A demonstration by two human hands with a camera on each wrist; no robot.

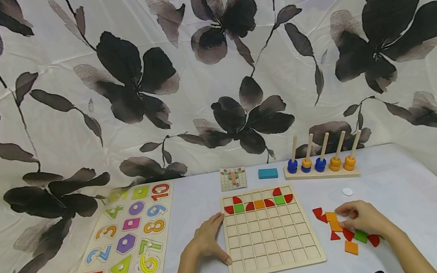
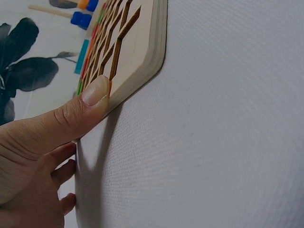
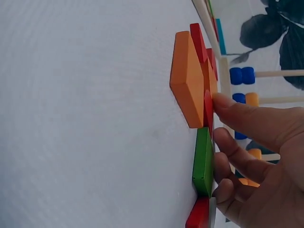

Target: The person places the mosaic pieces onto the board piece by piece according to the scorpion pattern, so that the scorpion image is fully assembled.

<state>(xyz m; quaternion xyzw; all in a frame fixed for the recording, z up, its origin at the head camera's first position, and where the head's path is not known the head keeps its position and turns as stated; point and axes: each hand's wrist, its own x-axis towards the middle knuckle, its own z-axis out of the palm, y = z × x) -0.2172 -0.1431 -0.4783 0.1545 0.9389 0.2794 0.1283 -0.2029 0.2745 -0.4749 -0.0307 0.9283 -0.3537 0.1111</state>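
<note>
A wooden grid board (image 1: 273, 248) lies in the middle of the table. Red, green and orange pieces fill cells in its top two rows. My left hand (image 1: 207, 238) rests along its left edge, fingers spread; in the left wrist view the thumb (image 2: 96, 91) touches the rim near a corner. To the right, my right hand (image 1: 364, 217) is over a small pile of loose pieces. Its thumb and index fingertips are at the orange tiles (image 1: 333, 223); whether they pinch one is hidden. Beside that hand lie a green tile (image 1: 360, 236), red pieces (image 1: 374, 240) and another orange tile (image 3: 187, 76).
A number and shape puzzle board (image 1: 106, 259) lies at the left. Behind the grid board are a pattern card (image 1: 233, 179), a blue block (image 1: 267, 173) and a peg stand (image 1: 321, 173) with blue and orange beads. A white disc (image 1: 347, 191) sits behind my right hand.
</note>
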